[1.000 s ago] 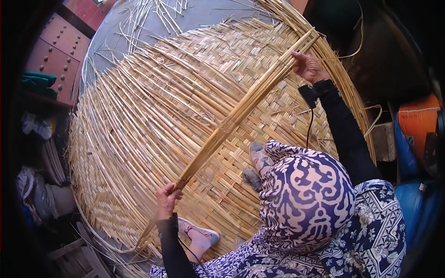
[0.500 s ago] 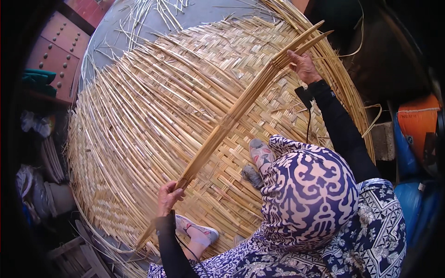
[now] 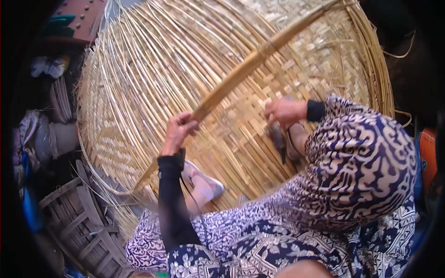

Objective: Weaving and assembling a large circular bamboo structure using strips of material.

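Observation:
My left hand (image 3: 178,132) grips a long bundle of pale split reeds or bamboo strips (image 3: 245,65), which slants up to the top right across a woven mat (image 3: 315,65). My right hand (image 3: 285,110) is low beside my right foot (image 3: 296,139), fingers curled just over a dark, elongated object (image 3: 278,141); whether they grip it or something hidden, I cannot make out. My left foot (image 3: 206,185) rests on the mat, and patterned clothing (image 3: 361,171) covers my legs.
Many loose long strips (image 3: 139,65) lie over the mat, with more bundled along its right edge. At left are a studded reddish door (image 3: 83,21), plastic bags (image 3: 41,134) and a grey container (image 3: 65,139). A wooden slatted frame (image 3: 88,222) is lower left; an orange object (image 3: 426,157) is at right.
My right hand has let go of the bundle's upper end and come down beside my foot. The view has shifted, and my left hand, still holding the bundle, now appears higher.

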`<state>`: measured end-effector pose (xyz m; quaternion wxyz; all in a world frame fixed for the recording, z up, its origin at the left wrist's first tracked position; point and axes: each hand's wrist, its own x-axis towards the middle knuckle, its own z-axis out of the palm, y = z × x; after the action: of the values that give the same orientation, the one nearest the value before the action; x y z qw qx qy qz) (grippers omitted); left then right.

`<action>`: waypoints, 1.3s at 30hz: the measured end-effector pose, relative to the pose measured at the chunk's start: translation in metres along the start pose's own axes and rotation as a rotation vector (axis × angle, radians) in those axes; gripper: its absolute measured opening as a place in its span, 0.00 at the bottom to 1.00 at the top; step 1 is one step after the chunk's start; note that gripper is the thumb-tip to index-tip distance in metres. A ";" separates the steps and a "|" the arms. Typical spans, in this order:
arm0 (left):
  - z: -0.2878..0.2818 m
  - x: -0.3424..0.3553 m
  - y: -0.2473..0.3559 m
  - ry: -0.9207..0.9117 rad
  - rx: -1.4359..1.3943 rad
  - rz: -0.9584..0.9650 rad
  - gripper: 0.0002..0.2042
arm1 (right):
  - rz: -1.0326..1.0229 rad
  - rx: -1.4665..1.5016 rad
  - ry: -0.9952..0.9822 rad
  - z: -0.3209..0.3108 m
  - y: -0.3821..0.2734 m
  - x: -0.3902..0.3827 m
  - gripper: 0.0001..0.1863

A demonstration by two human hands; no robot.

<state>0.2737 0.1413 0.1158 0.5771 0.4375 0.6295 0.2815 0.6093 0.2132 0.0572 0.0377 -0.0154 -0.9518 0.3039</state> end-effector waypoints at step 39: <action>0.006 -0.023 0.004 -0.073 -0.057 -0.171 0.09 | 0.643 1.219 1.347 -0.156 0.067 -0.149 0.10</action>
<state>0.2797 0.1220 0.1291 0.6338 0.3758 0.6347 0.2328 0.7712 0.3499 0.1357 0.4925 -0.4243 -0.3597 0.6693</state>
